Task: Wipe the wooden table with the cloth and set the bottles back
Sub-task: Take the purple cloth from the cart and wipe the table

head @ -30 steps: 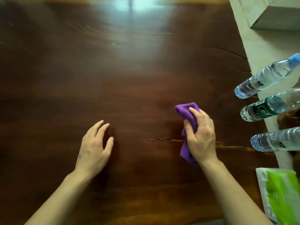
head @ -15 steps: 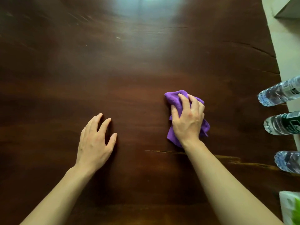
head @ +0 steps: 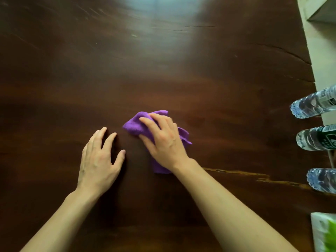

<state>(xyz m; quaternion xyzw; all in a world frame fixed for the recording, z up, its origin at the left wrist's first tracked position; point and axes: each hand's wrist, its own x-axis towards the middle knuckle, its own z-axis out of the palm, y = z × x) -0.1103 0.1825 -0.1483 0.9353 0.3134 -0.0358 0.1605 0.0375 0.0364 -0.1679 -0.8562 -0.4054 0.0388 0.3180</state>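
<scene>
A purple cloth (head: pixel 135 125) lies crumpled on the dark wooden table (head: pixel 163 60), near its middle. My right hand (head: pixel 164 142) presses down on the cloth and grips it, covering most of it. My left hand (head: pixel 99 160) rests flat on the table just left of the cloth, fingers spread, holding nothing. Three clear plastic bottles stand along the right edge: the far one (head: pixel 311 105), the middle one with a dark green label (head: pixel 316 137), and the near one (head: pixel 321 180). All three are cut off by the frame.
A white and green tissue pack (head: pixel 323 231) sits at the near right corner. Beyond the table's right edge is a pale floor (head: pixel 320 46) with a light box (head: pixel 323 13) at the top right. A long crack (head: pixel 254 176) runs across the wood.
My right hand has slid the cloth to the left across the table, closer to my left hand. The left hand has stayed flat in place. The view has shifted left.
</scene>
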